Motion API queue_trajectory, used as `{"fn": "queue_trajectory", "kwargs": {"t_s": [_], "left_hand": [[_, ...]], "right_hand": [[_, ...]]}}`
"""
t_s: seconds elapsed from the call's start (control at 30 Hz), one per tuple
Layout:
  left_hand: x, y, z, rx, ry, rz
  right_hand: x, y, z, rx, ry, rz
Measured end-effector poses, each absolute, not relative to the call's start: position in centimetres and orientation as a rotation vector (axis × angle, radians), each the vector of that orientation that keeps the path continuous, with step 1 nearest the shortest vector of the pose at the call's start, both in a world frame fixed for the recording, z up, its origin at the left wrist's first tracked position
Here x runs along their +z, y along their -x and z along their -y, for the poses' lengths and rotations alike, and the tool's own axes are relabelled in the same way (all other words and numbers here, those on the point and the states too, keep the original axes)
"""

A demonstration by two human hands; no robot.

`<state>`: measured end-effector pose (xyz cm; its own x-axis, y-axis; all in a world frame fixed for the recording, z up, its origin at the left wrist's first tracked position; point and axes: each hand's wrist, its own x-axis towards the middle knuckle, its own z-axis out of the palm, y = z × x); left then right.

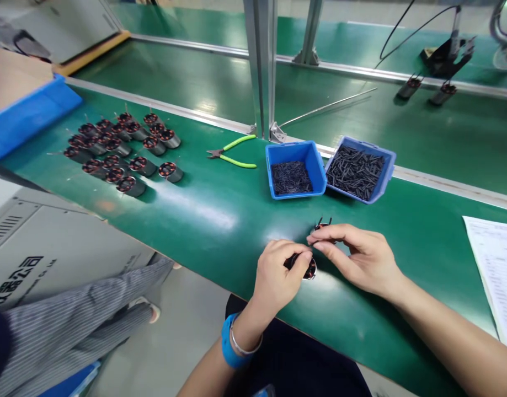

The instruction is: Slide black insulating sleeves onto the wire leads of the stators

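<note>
My left hand point(283, 270) is closed around a motor stator point(308, 268), a short metal cylinder with reddish copper windings inside. Above its rim my right hand point(356, 253) pinches thumb and forefinger together; what sits between those fingertips is too small to make out. Partly hidden behind the right fingers stands a second stator point(321, 225) with short black sleeves sticking up. Beyond the hands are a blue bin point(297, 190) of thin black tubes and a paler blue bin point(377, 197) of thicker black tube pieces.
Several stators point(131, 186) stand grouped on the green table point(203, 248) at left. Green-handled cutting pliers point(239, 161) lie near a metal upright point(261, 71). A printed sheet point(493, 264) is at right. Behind the rail are two more stators point(410, 88). Another person's striped trouser leg point(83, 309) shows at left.
</note>
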<state>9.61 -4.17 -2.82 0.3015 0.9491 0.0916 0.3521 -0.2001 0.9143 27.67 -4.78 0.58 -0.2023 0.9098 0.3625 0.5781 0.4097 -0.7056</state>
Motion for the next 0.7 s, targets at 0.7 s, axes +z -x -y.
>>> {"fn": "queue_trajectory", "kwargs": {"t_s": [0.7], "left_hand": [[-2.85, -9.67, 4.22, 0.895, -1.758, -1.168]], "right_hand": [[1.09, -27.51, 4.58, 0.438, 1.206, 2.082]]}}
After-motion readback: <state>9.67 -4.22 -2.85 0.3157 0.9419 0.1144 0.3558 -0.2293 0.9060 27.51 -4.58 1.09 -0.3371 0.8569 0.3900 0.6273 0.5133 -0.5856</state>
